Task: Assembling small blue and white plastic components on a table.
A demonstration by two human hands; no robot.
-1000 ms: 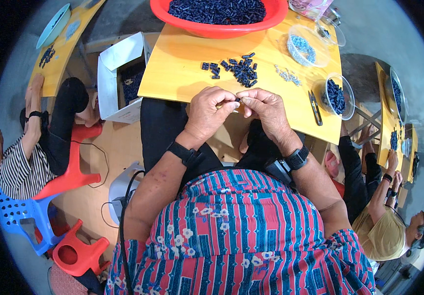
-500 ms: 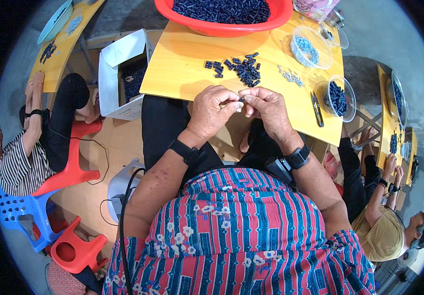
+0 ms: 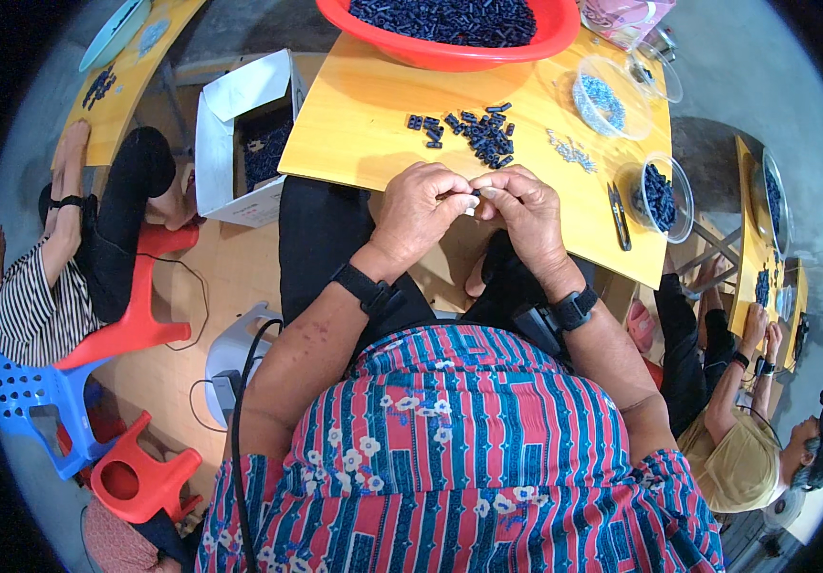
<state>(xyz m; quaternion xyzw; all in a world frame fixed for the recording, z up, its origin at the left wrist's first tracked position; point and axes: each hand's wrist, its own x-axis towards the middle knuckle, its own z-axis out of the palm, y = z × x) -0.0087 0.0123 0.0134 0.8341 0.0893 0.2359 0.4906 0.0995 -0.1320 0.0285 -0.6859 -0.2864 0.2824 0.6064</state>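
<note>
Just off the near edge of the yellow table, my two hands meet fingertip to fingertip. A small dark plastic piece shows between them, mostly covered by the fingers. My left hand pinches it with thumb and forefinger. My right hand also closes on it from the other side. Beyond my fingers lies a loose pile of short dark blue plastic pieces. A scatter of small shiny metal parts is to the right of the pile.
A red basin of dark pieces stands at the back. On the right are a clear tub of silvery-blue parts, another tub of dark pieces and black-handled tweezers. A white carton stands left. People sit at tables both sides.
My view has shifted slightly, so the table sits a little farther right. Both hands stay together, and the fingers have moved slightly around the small piece.
</note>
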